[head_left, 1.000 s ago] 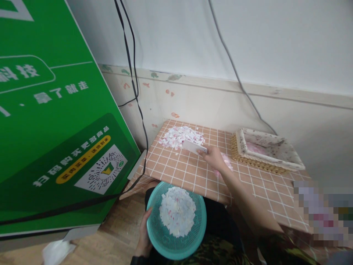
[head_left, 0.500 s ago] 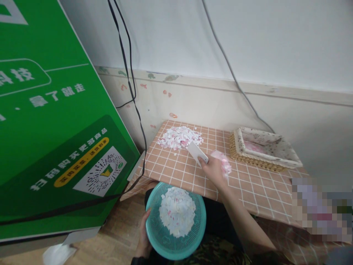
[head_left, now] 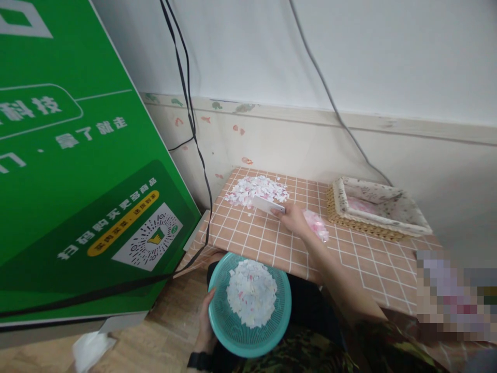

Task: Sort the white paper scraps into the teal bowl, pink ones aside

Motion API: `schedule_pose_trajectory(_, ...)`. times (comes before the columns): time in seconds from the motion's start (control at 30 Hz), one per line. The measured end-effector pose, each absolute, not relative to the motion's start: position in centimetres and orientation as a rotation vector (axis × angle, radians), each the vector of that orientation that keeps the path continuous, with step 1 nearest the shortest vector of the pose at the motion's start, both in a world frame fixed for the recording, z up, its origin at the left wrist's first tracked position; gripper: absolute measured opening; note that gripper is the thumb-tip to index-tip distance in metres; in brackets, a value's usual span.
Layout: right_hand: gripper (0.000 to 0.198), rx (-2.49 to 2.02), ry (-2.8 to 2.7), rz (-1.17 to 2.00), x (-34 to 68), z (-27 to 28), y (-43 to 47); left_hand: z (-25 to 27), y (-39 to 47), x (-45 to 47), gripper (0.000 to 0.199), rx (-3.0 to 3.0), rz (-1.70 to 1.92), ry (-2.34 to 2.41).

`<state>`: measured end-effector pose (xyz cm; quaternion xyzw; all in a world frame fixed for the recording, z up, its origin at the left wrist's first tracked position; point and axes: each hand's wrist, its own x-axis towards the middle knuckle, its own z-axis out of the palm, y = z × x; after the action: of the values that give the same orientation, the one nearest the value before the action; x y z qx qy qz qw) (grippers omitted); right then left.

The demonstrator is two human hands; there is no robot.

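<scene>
My right hand is closed on one end of a white, flat rectangular piece above the tablecloth. Its far end is at the front edge of a pile of small white and pink paper pieces. My left hand grips the left rim of a round teal plastic basket, mostly with the fingers hidden behind it. The basket rests at my lap below the table edge. Inside lies a heap of similar paper bits. Just beyond my right wrist is a clear bag with pink contents.
A brown checked tablecloth covers the table against the wall. At the back right stands a wicker basket with a cloth lining. A green sign panel and hanging black cables are on the left. White plastic lies on the floor.
My right hand has shifted slightly left and up, turning the white flat piece closer to level along the pile's front edge. My left hand still holds the teal basket. The view has shifted slightly.
</scene>
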<state>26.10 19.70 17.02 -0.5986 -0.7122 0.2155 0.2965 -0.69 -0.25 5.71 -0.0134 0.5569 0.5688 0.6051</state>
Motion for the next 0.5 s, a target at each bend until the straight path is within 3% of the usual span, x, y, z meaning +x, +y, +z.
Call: schedule_pose_trajectory(0.5,0.030,-1.480,-2.002,0.696,26.7,19.1,20.4,6.8,-0.1,-0.2,0.026,-0.059,1.317,1.304)
